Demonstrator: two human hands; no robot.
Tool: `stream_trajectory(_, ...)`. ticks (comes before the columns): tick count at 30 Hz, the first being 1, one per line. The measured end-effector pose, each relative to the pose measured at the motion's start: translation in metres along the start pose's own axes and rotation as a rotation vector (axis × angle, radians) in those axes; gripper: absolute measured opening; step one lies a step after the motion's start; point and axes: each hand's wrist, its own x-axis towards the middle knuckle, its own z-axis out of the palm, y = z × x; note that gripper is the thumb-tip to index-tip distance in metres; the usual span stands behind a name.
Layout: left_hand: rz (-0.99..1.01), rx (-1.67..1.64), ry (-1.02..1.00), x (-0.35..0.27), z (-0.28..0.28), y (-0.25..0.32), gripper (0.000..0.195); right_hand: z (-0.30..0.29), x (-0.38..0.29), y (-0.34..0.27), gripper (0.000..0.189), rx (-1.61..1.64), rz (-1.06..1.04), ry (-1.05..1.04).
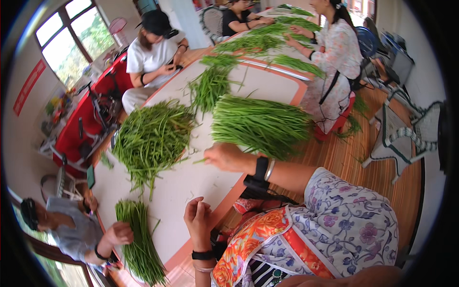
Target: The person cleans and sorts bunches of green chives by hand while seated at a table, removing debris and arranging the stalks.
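Observation:
My right hand (226,157) pinches a thin green stalk (199,161) above the pale table (215,190). Just beyond it lies a large, neatly aligned bundle of garlic chives (258,123), overhanging the table's right edge. My left hand (198,214) hovers at the near table edge with bent fingers, and whether it holds anything is unclear. A loose heap of tangled green leaves (154,134) covers the far side, opposite my right hand. Behind the bundle is a smaller pile of chives (211,86).
At the lower left, a co-worker's hand (120,233) touches another chive bundle (141,240). A seated person (157,50) is across the table, and a person in a floral top (337,53) handles chives farther up. A green phone-like object (90,176) lies at the far edge. A wicker chair (405,132) stands right.

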Motion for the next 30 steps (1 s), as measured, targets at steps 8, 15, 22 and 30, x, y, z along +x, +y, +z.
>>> stream_trajectory(8,-0.002,-0.111,-0.031,0.012,0.027,0.011,0.036,0.049,-0.005,-0.032,0.021,0.189,-0.086,-0.170)
stream_trajectory(15,-0.014,-0.270,-0.080,0.022,0.022,-0.008,0.033,0.035,-0.008,-0.053,0.019,0.332,-0.002,-0.280)
stream_trajectory(22,0.099,-0.385,-0.075,0.011,0.019,0.006,0.044,0.038,-0.005,-0.069,0.018,0.503,-0.011,-0.275)
stream_trajectory(30,0.134,-0.549,0.000,0.024,0.008,-0.003,0.031,0.043,0.001,-0.064,0.017,0.568,-0.017,-0.261)
